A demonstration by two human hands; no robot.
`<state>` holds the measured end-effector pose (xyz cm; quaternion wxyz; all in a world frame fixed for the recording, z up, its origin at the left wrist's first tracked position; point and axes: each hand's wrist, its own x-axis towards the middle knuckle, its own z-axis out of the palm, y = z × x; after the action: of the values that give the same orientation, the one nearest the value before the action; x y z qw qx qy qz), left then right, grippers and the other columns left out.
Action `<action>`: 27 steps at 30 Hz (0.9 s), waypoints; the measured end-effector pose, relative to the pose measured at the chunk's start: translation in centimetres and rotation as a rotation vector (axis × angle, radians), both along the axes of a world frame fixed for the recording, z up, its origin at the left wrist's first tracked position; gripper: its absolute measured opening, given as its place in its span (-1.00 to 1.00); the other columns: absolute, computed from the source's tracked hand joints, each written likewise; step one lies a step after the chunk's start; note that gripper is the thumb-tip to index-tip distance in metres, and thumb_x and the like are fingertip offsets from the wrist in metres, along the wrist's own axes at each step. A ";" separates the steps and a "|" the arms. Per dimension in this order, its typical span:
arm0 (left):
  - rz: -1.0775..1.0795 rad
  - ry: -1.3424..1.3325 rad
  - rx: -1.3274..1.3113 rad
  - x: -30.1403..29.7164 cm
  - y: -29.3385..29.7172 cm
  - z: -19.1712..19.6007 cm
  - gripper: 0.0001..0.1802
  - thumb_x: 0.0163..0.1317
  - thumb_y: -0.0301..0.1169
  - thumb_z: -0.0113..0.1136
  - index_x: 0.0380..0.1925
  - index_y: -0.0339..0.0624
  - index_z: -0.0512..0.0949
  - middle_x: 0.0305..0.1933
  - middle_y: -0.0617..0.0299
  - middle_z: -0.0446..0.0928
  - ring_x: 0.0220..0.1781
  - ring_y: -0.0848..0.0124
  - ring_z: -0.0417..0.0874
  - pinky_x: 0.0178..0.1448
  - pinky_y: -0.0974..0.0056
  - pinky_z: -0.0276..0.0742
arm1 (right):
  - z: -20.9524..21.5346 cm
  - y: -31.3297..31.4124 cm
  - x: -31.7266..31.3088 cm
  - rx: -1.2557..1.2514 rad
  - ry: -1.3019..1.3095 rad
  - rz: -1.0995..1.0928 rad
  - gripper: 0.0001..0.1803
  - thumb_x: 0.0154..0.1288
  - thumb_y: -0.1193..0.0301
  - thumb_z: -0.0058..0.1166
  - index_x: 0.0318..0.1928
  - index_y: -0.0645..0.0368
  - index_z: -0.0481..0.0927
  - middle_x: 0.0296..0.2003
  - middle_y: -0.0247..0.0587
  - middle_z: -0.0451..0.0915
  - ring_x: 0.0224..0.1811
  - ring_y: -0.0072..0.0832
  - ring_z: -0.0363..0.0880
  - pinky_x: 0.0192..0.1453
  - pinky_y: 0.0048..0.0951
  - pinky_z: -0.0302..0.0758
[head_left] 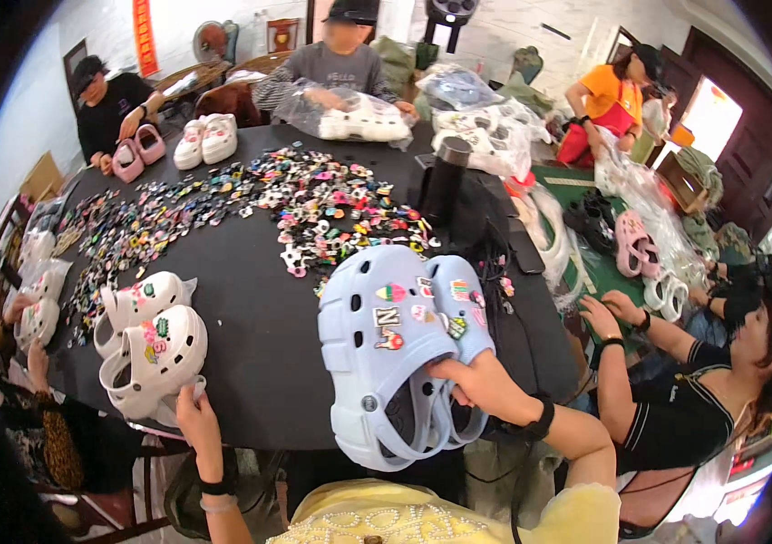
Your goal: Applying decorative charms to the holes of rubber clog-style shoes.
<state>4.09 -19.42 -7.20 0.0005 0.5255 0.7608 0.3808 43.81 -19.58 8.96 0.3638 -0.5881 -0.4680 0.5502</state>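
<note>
Right hand [481, 385] grips a pair of pale blue foam clogs [399, 349], both shoes stacked side by side, fingers pinched through the heel straps. The pair hangs above the near edge of the round black table [259, 363], toes pointing away, small charms already pressed into the uppers.

Left hand [194, 408] rests at a clear plastic bag [168, 412] under a pair of white foam clogs [145, 349] with charms. Fingers curled at the bag's edge; whether they pinch it, I cannot tell.

Risks, judged: both blue clogs hang from one hand by the straps; a loosened pinch could let one slip off the table edge. A low swing could scatter the spread of small coloured shoe charms [313, 208].

Containers: the white pair sits partly on its bag, not enclosed. Further off, a clear bag holding white clogs [349, 113] lies before a seated person. Contents of other bags to the far right are unclear.
</note>
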 end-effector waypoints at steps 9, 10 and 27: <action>-0.358 -0.505 0.182 13.5 0.5 4.8 -0.89 0.13 -0.54 0.10 -0.33 -0.34 0.49 -0.51 0.16 0.44 -0.47 0.44 0.40 -0.38 0.35 0.32 | -0.7 0.7 -0.4 -0.059 0.056 0.033 -0.75 0.04 0.37 0.07 -0.30 0.29 0.46 -0.69 -0.34 0.38 -0.82 -0.61 0.25 -0.75 -0.59 0.16; -0.396 -0.536 0.118 14.9 0.3 5.0 -0.87 0.13 -0.54 0.10 -0.31 -0.34 0.50 -0.50 0.15 0.46 -0.45 0.45 0.41 -0.37 0.35 0.33 | -0.4 0.7 -0.5 -0.044 0.089 0.017 -0.72 0.05 0.38 0.06 -0.25 0.29 0.44 -0.67 -0.33 0.39 -0.82 -0.62 0.24 -0.75 -0.60 0.15; -0.051 0.284 0.083 7.1 -1.4 9.3 -0.23 0.05 -0.30 0.16 0.24 -0.34 0.10 0.28 -0.08 0.15 0.32 -0.03 0.11 0.33 0.01 0.00 | 0.6 5.2 17.3 0.161 0.383 -0.834 -0.87 0.12 0.41 0.06 -0.32 0.15 0.45 -0.71 -0.47 0.27 -0.78 -0.73 0.17 -0.78 -0.69 0.04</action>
<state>11.14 -20.78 2.11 -0.1192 0.5927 0.7234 0.3335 61.07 -14.34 9.54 0.6782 -0.5840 -0.1570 0.4175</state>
